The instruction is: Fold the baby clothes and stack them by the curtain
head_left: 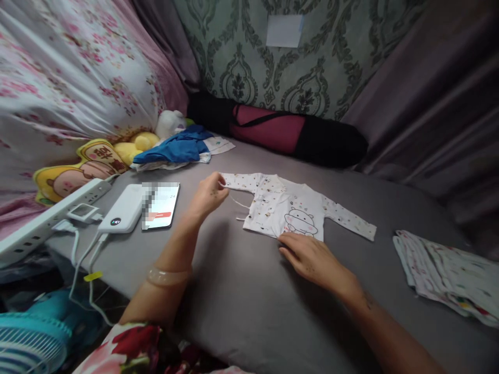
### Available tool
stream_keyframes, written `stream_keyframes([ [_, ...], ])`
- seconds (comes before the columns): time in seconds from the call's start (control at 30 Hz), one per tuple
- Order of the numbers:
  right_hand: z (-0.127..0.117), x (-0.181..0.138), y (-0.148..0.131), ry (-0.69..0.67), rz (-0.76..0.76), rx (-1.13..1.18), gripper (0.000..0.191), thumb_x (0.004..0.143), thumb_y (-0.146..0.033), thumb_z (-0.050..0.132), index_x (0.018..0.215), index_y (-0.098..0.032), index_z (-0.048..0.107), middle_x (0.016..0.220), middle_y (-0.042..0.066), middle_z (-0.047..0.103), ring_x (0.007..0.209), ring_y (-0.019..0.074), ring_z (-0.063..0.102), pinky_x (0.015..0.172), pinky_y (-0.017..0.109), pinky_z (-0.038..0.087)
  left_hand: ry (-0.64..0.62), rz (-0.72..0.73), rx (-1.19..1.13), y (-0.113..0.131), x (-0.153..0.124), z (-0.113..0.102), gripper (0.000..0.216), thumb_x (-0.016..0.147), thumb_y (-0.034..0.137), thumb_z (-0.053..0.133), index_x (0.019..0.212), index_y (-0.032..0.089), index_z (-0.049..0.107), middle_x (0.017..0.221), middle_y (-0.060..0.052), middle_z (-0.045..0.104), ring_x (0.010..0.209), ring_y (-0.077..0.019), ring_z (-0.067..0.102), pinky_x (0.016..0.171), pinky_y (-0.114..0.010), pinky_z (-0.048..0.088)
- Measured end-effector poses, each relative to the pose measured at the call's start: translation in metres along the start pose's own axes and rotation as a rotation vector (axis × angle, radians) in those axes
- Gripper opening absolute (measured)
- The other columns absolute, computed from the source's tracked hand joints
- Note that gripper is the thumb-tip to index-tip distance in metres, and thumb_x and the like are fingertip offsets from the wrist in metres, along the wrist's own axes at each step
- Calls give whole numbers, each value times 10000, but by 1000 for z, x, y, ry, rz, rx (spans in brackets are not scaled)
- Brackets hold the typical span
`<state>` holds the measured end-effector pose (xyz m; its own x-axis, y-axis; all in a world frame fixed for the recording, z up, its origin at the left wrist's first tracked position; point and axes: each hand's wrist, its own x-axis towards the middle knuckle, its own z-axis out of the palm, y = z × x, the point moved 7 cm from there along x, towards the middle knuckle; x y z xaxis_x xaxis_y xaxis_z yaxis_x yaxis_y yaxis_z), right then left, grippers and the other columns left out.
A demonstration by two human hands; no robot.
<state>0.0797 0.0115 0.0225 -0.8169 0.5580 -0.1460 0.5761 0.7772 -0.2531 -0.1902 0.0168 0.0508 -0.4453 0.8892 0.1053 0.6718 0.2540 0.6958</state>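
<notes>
Shirt (pixel 268 205), white with small prints, and it's out in the middle of the grey sheet (pixel 241 291), spread wide in the head view! Both sleeves reach outward, one towards the sheet's left edge, the other towards its right, and a round animal face smiles out near the hem. Left hand (pixel 210 195): thumb and fingers pinch the end of the sleeve on that side, with two thin ties (pixel 238 200) hanging loose just beside it. Right hand (pixel 307 257): fingertips down on the hem, right below the animal print; whether they grip the cloth or simply press it, I can't tell.

Over to the left edge, a phone (pixel 160 210) lies with its screen lit, partly blurred, near a white power bank (pixel 123 208) and a long power strip (pixel 23 236), cables trailing over the side towards a blue fan (pixel 33 337). Far left corner: blue clothes (pixel 177 147) heaped on paler ones, plush toys (pixel 136 148) crowding in next to them. Along the far edge stretches a long black and maroon bag (pixel 268 130), and near the right edge sits a folded stack (pixel 448 272) of patterned cloth, well apart from the shirt.
</notes>
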Motion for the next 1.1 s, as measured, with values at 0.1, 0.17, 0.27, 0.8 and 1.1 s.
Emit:
stream_keyframes([
  [0.1,-1,1,-2,-34,28,-26,209,969,-290,411,1035,-215,595,1058,53,649,949,198,604,781,311,410,-116,235,-232,51,11,24,184,776,270,611,914,148,609,841,-58,649,745,-148,608,659,-259,464],
  [0.17,-3,2,-4,-41,44,-50,194,968,-285,420,1022,-209,591,1060,50,646,948,199,603,771,307,399,-293,373,-416,81,14,43,340,782,333,643,1067,152,605,928,-71,663,797,-149,620,681,-255,478],
  [0.27,-4,4,-8,-40,75,-87,181,968,-282,430,986,-207,593,1040,46,649,927,192,604,738,294,383,-295,303,-409,79,26,59,357,824,374,602,1095,144,626,902,-76,675,793,-153,620,691,-259,474],
  [0.8,12,77,-39,135,57,-69,188,965,-304,435,958,-196,588,1014,67,615,956,205,561,720,291,396,-278,-127,-25,8,37,110,171,673,241,654,676,88,732,490,-15,545,564,-131,506,531,-230,335],
  [1.1,20,82,-25,175,58,76,128,949,-297,473,928,-200,553,964,42,610,874,169,549,697,274,362,-429,-391,-470,-13,42,117,161,750,211,620,618,120,622,437,30,482,370,-45,317,401,-195,238],
])
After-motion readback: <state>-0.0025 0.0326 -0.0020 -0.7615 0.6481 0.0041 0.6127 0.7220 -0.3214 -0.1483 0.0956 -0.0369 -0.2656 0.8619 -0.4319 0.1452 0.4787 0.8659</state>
